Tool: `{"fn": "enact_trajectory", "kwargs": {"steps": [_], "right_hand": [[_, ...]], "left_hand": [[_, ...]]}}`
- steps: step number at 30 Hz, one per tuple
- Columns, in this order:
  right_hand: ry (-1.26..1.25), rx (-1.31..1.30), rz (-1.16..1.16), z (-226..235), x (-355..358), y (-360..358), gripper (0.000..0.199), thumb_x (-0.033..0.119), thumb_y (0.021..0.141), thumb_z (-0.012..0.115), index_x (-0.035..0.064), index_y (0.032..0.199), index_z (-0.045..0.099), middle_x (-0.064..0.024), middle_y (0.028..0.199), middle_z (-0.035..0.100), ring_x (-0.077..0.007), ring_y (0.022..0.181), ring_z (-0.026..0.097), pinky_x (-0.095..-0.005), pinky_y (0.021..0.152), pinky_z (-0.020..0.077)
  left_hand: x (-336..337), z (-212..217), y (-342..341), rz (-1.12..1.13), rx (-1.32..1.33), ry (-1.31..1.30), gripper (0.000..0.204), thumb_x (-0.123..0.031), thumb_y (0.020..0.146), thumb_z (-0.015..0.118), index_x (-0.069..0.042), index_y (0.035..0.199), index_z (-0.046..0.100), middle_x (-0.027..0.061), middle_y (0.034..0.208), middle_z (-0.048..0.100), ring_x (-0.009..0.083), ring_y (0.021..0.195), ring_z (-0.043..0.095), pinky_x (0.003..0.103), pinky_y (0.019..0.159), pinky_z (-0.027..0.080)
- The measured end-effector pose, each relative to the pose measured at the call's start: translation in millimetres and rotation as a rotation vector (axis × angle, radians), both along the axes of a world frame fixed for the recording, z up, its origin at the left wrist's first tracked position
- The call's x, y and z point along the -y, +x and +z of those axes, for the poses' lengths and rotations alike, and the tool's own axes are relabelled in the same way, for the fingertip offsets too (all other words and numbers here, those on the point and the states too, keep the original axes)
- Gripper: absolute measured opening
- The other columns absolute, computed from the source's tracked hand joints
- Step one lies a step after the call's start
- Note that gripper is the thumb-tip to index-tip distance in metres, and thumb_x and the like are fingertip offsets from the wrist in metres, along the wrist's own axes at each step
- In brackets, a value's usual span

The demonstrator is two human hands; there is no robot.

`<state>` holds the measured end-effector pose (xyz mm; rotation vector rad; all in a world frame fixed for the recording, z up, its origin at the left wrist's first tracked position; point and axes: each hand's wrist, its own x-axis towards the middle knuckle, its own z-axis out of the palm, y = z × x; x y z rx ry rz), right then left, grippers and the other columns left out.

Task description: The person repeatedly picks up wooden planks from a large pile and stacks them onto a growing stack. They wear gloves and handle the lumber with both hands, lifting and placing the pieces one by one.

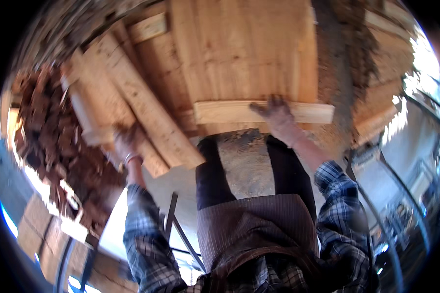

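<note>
Head view: pale strip (222, 112) across wide planks (239, 53), loose boards (146, 103) at left

Strip seems placed at the planks' near end, under the right hand (280, 122); boards under the left hand (125, 142) look unplaced; whether either grip is closed, I cannot tell

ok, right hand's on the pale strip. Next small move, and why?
Probably nudge the pale strip slightly left with the right hand: it lies crosswise to the wide boards, and its right end appears to extend past their right edge.
</note>
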<state>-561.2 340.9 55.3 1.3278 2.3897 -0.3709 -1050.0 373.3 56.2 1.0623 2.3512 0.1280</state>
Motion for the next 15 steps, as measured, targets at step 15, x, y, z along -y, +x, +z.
{"fn": "enact_trajectory", "kwargs": {"steps": [15], "right_hand": [[-0.203, -0.455, -0.515, 29.5, -107.3, -318.3, 0.101, 0.034, 0.067, 0.078, 0.0100, 0.147, 0.022, -0.0274, 0.107, 0.053, -0.0368, 0.093, 0.057, -0.0453, 0.080, 0.0492]], "left_hand": [[-45.5, 22.8, -21.5, 0.134, -0.053, 0.025, 0.094, -0.052, 0.069, 0.076, -0.002, 0.138, 0.037, 0.0271, 0.126, 0.051, 0.0412, 0.117, 0.050, 0.042, 0.097, 0.043]]}}
